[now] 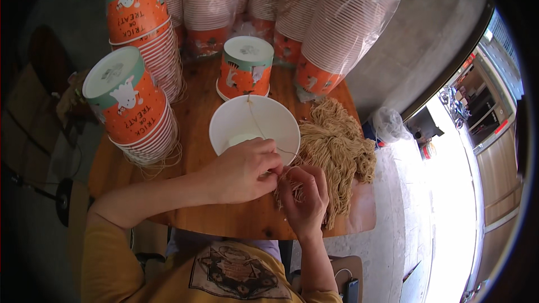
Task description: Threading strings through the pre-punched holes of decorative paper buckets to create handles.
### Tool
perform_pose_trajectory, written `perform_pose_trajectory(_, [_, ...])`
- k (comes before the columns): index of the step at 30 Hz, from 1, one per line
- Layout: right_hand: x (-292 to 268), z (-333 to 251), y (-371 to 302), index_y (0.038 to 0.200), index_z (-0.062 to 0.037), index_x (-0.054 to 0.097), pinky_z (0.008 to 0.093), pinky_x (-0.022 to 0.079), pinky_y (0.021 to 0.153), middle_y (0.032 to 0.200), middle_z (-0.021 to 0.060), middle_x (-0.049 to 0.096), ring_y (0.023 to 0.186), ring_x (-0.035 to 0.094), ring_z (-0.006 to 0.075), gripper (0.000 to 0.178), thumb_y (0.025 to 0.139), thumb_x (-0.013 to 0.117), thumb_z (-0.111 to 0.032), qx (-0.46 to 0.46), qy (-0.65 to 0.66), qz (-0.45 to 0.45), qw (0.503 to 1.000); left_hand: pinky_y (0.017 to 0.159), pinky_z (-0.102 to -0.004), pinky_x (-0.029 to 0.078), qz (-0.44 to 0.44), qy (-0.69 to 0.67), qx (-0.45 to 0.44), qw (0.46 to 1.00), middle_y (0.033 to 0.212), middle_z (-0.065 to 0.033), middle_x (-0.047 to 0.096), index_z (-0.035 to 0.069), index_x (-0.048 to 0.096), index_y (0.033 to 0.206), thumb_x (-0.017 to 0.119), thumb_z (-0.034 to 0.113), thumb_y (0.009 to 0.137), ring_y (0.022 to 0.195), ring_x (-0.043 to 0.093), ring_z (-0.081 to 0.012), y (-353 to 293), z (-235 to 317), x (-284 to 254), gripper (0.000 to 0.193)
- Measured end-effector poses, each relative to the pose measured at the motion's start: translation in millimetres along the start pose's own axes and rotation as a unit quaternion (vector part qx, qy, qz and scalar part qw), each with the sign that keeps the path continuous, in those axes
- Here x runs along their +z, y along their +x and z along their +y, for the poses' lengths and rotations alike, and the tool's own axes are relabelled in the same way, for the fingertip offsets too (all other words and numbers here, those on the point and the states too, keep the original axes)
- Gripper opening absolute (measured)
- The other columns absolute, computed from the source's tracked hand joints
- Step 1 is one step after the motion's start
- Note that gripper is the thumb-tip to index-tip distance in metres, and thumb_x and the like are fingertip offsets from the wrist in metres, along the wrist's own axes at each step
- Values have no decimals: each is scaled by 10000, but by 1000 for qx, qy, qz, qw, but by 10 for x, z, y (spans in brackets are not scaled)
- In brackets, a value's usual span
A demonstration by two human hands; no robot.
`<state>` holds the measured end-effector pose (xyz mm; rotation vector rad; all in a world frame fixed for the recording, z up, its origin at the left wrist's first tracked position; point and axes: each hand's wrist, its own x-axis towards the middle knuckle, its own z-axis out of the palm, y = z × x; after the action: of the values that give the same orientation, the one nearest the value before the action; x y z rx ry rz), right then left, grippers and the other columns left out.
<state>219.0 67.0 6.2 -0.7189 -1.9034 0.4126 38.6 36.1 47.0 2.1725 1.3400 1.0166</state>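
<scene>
An open paper bucket (225, 120), white inside, stands mouth up before me on the table. A thin beige string (254, 116) runs from its far rim across the mouth to my fingers at the near right rim. My left hand (244, 169) is closed in a pinch on the string. Close beside it, my right hand (306, 193) pinches the same string; the exact spot between the fingertips is partly hidden. Just right of the bucket lies a loose heap of beige strings (337, 157), close to my right hand.
Behind the bucket an orange bucket (247, 73) stands upside down. Two stacks of upside-down buckets (132, 101) (137, 14) with strings hanging rise at left. Tall plastic-wrapped stacks (348, 19) line the back of the wooden table (196, 216).
</scene>
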Motion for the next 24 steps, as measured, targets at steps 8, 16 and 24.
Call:
perform_pose_trajectory(8, [7, -25, -46, 925, -84, 600, 366, 474, 640, 863, 76, 588, 741, 580, 260, 257, 727, 720, 26, -2, -44, -9, 999, 727, -399, 477, 30, 127, 66, 989, 840, -90, 530, 25, 566, 767, 631, 83, 716, 811, 545, -271, 23, 64, 23, 102])
perform_pose_trajectory(16, [1, -42, -65, 929, -75, 589, 387, 471, 646, 861, 93, 578, 748, 570, 286, 252, 721, 691, 22, 6, -34, -20, 999, 711, -382, 457, 44, 170, 96, 980, 846, -72, 521, 59, 558, 787, 659, 79, 698, 791, 539, -261, 21, 72, 56, 136])
perform_pose_trajectory(24, [-28, -65, -60, 942, -67, 585, 391, 472, 644, 851, 103, 575, 740, 565, 294, 246, 728, 677, 11, -12, -36, -28, 999, 718, -362, 449, 49, 237, 148, 959, 867, -70, 525, 65, 564, 807, 693, 104, 678, 827, 537, -235, 20, 124, 47, 186])
